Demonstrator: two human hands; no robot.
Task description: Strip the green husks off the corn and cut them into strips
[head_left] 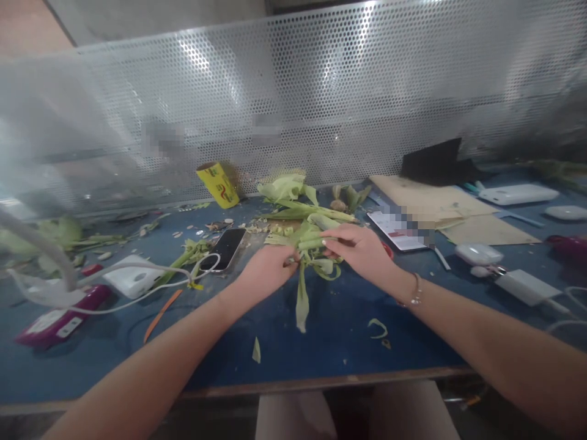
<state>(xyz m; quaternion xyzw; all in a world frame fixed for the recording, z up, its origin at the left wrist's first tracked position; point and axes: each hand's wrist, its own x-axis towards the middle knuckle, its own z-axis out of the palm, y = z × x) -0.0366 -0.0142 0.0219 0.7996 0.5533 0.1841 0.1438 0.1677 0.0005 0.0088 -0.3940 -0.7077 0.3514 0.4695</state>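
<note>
My left hand (270, 269) is closed, thumb and fingers pinching the left end of a pale green plant stalk (312, 243). From the right, my right hand (360, 247) grips the same stalk between thumb and fingers; a bracelet circles that wrist. Below the hands a long leaf strip (301, 302) hangs down over the blue table (330, 348). Just behind them lies a pile of leaves and stalks (287, 186), light green and husk-like. Curled green strips (328, 269) sit beneath the fingers, partly hidden by them.
A dark phone (225, 247) lies left of my hands, near a white cable and a white device (132, 275). A yellow tube (219, 184) leans at the perforated metal panel (312, 91). To the right are a second phone (398, 232), brown paper (426, 198) and a charger (527, 287).
</note>
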